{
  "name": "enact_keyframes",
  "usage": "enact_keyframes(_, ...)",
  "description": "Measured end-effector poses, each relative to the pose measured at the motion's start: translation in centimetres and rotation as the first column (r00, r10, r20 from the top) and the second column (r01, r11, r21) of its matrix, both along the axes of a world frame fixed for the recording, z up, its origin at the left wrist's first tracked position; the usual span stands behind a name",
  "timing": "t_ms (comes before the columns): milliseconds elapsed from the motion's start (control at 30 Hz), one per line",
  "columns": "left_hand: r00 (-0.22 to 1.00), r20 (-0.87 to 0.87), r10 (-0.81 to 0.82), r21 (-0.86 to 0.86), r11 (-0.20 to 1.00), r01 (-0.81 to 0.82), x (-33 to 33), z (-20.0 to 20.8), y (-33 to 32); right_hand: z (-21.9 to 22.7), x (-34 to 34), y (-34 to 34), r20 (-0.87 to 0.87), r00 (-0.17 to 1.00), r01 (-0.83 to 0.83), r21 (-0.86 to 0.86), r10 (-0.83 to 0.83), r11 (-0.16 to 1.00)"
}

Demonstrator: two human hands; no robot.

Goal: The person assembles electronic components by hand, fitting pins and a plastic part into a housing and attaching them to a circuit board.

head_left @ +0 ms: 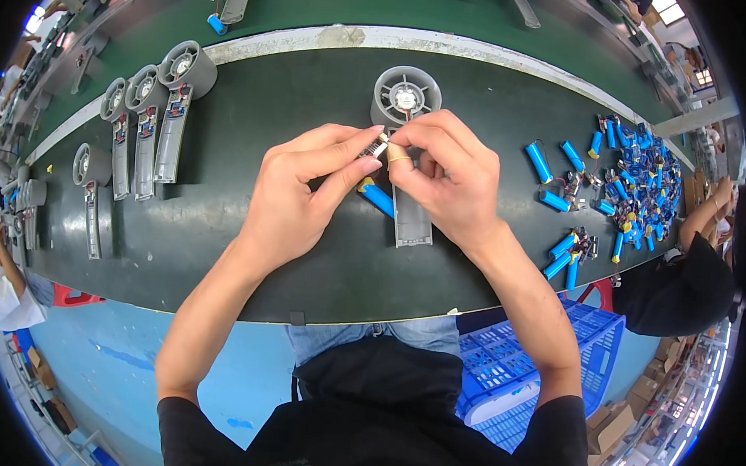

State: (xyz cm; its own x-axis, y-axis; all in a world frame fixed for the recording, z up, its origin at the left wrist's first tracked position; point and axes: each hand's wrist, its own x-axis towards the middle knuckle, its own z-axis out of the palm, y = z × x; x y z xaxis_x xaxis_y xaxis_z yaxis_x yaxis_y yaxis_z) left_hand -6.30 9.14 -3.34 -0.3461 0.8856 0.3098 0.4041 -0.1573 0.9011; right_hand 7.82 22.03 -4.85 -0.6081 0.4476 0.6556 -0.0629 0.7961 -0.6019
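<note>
My left hand pinches a small circuit board with a pale part on it between thumb and fingertips. Meeting it there, my right hand has thumb and index finger pressed together at the board's upper end; whatever is between them is too small to make out. A blue cylindrical battery with a yellow end lies just below the fingertips. Under both hands rests a grey fan housing, its round head at the far side and its open handle toward me. My hands hide the handle's upper part.
Several similar grey fan housings stand at the left of the dark green table. Blue batteries with boards are heaped at the right. Beyond a pale rail runs a green belt. A blue crate sits below; co-workers flank the table.
</note>
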Motion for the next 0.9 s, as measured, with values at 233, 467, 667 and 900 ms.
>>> enact_keyframes(233, 0.998, -0.057, 0.009, 0.026, 1.000, -0.007, -0.1, -0.1, -0.1, 0.0, 0.1, -0.2, 0.014, 1.000, -0.017, -0.033, 0.017, 0.999)
enact_keyframes(467, 0.995, -0.097, -0.038, 0.035, 0.999, 0.042, -0.6, -0.1, 0.0, -0.3, 0.0, -0.2, -0.016, 1.000, -0.022, 0.032, 0.022, 0.999)
enact_keyframes(667, 0.965, -0.253, -0.064, 0.058, 0.995, 0.082, -1.1, 0.0, -0.1, -0.3, 0.0, 0.0, -0.017, 1.000, -0.024, 0.104, 0.026, 0.994)
enact_keyframes(900, 0.964, -0.258, -0.063, 0.075, 0.994, 0.085, -1.3, -0.3, 0.0, -0.2, -0.1, 0.3, -0.009, 1.000, -0.027, 0.128, 0.028, 0.991)
